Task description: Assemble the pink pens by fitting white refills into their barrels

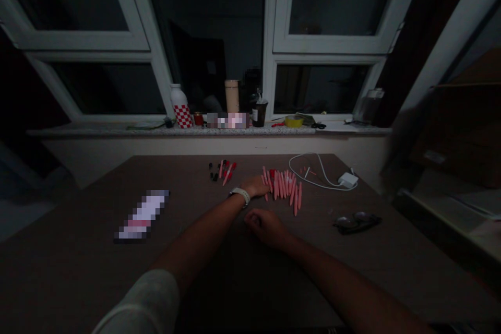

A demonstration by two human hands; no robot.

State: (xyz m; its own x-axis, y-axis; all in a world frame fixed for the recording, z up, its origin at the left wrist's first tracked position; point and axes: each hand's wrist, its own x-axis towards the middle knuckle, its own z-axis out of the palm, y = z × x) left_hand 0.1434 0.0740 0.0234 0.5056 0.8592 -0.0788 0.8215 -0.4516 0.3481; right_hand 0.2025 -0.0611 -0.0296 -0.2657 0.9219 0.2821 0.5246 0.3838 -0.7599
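By the left hand [254, 186], pink sticks [284, 185] run lengthwise toward the window [336, 43].

Pretty dim in here: black windows [336, 0], the worktop [78, 271] murky, the right hand [266, 227] sunk in shadow, window frames bowing toward the edges, a dark blur [403, 151] at right

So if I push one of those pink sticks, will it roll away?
Probably, yes: the pink stick looks thin and round, so a push could set it rolling. It lies straight beside the others, so it seems stiff, not floppy. It's so slim that it's likely light, though I can't tell what it's made of.
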